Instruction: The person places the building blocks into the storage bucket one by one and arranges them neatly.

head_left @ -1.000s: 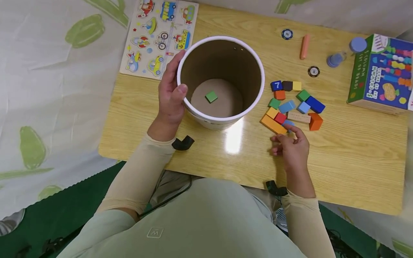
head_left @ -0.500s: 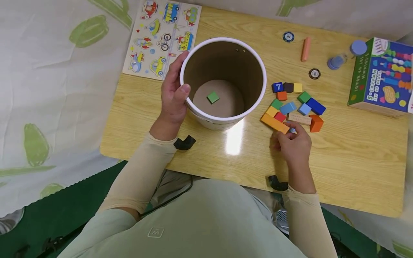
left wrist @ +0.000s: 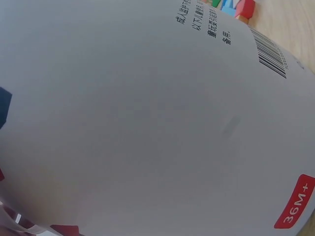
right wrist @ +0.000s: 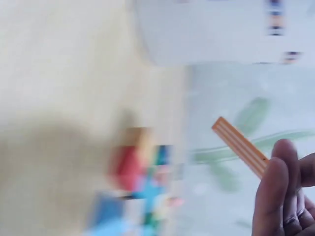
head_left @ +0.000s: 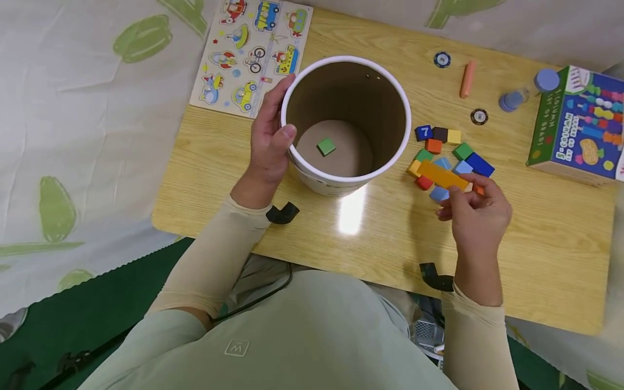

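My left hand grips the near-left rim of a round white bucket, thumb over the edge and fingers along the outside. One green block lies on the bucket's bottom. In the left wrist view the bucket's white printed wall fills nearly everything. My right hand pinches a long orange block by one end, between thumb and fingers, above the block pile. The right wrist view shows the same orange block with pale stripes along its side. Below it lie a red block and a light blue block.
Several more blocks, such as a dark blue block, lie right of the bucket. Behind them are two poker chips, an orange stick and a small bottle. A bead box stands far right; a picture puzzle board lies back left.
My right hand has taken hold of the long orange block at the pile's front edge and raised it, moving slightly right. The left hand keeps its grip on the bucket.
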Demonstrator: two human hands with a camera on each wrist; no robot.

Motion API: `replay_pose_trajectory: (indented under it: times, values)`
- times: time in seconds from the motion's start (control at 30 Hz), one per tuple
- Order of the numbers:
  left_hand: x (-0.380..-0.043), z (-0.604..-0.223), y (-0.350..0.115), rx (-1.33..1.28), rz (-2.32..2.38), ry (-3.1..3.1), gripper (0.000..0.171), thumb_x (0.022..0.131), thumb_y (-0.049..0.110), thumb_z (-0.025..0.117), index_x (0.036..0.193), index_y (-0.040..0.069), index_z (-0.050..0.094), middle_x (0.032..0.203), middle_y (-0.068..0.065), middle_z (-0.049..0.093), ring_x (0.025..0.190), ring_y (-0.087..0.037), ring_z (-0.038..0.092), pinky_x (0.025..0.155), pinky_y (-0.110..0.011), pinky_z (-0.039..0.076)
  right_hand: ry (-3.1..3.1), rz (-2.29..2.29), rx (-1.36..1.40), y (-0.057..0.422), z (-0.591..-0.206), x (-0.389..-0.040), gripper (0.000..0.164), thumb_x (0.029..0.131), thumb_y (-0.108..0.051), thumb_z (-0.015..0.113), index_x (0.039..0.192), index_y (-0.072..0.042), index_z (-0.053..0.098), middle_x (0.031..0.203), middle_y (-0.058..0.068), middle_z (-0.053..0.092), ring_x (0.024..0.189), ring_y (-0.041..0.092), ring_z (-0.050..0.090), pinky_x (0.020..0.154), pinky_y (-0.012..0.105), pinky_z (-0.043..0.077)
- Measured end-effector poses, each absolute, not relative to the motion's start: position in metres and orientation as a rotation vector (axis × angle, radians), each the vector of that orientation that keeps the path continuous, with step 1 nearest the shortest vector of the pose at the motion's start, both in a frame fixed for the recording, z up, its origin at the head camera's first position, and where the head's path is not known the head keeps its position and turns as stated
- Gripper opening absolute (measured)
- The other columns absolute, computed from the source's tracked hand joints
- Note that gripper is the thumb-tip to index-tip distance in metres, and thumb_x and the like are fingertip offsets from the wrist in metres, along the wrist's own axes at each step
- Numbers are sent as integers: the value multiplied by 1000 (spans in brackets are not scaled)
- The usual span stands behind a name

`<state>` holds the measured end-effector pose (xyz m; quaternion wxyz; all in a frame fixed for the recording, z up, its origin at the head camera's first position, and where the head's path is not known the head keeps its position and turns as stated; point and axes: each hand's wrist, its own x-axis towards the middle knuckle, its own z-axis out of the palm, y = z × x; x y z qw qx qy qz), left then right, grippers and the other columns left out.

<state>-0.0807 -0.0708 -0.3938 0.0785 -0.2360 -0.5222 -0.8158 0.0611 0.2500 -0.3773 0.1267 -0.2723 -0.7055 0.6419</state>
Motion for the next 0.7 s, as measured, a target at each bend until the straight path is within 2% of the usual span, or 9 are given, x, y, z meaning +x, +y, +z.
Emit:
replay_pose_trajectory:
  times: [0.17,0.33,0.53,0.7]
  values:
    - [-80,-392,-69,-692,-2417,-1578,71,77,27,53,137,-5,35,135,-22,44,124,-40,38,103,-60,29,-1638,2028,-429,237,-320,58,33,78,9,67,108,17,56,65,26,62,46,29,61,42,32,51]
    - [-80,-390,-70,-685,-2402,-1583,70,77,28,53,137,-5,36,135,-23,44,123,-40,38,102,-61,29,-1407,2218,-152,203,-277,45,30,76,21,60,103,26,49,63,31,59,44,32,59,41,32,50]
    - [-80,-392,-70,-681,-2446,-1567,70,76,25,54,138,-4,36,136,-19,44,126,-37,37,104,-59,29,-1541,2336,7,165,-277,27,26,79,18,59,103,23,52,65,27,61,46,28,60,42,33,51]
    - [-81,-392,-70,-681,-2412,-1601,72,76,26,53,137,-7,33,137,-20,43,126,-35,37,104,-57,30,-1577,2415,77,158,-293,21,27,80,17,58,106,21,54,64,25,61,47,28,60,43,36,52]
